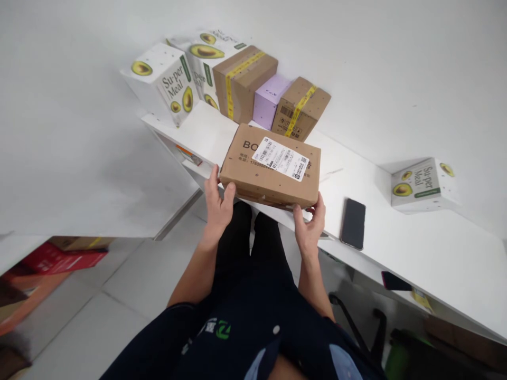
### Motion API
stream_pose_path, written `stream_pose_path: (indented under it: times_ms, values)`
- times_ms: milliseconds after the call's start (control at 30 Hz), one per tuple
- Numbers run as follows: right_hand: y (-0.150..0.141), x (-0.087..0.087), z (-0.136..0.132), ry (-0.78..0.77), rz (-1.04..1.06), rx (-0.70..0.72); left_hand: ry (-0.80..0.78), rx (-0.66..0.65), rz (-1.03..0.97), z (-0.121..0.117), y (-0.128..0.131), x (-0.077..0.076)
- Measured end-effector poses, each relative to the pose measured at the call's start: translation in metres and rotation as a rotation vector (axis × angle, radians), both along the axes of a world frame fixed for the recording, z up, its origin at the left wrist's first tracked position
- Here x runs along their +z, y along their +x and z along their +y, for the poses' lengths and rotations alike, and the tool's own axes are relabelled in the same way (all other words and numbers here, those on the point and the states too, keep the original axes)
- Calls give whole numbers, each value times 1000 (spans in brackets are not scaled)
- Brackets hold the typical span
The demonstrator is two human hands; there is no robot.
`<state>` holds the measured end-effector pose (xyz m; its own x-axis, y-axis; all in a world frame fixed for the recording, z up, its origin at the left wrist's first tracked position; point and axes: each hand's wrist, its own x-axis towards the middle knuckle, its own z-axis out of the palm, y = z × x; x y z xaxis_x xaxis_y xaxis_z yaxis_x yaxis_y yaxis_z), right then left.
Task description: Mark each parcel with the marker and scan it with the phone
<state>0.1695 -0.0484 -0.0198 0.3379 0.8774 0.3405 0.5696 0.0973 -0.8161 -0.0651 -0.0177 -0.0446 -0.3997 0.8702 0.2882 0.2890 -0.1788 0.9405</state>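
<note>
A brown cardboard box (pixel 249 177) with a white shipping label (pixel 281 158) on top is held at the front edge of the white desk. My left hand (pixel 219 206) grips its near left corner, thumb on the near side. At the near right corner, my right hand (pixel 309 224) holds it the same way. The undersides of both grips are hidden by the box. Just behind it stand a brown box with yellow tape (pixel 311 108), a lilac box (pixel 267 100) and a larger taped brown box (pixel 243 79).
White avocado-printed boxes (pixel 168 84) stand at the desk's far left, and another avocado box (pixel 420 184) is at the right. A black phone (pixel 353 222) lies on the white desk (pixel 431 258). Below the desktop, a second dark phone (pixel 396 281) rests on a shelf.
</note>
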Motion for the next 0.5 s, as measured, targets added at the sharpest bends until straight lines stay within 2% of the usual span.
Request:
stream_pose_path:
  times_ms: [100, 267, 367, 500]
  values:
    - [-1, -3, -1, -87, -43, 6, -19, 10, 69, 2, 0, -3]
    - [-3, -9, -1, -219, -58, 112, -91, -129, 37, 7, 0, -14]
    - [-2, -8, -1, -211, -48, 152, -99, -121, 0, 8, -1, -15]
    - [0, 3, -2, -160, -84, 106, -79, -75, 24, 6, -2, -5]
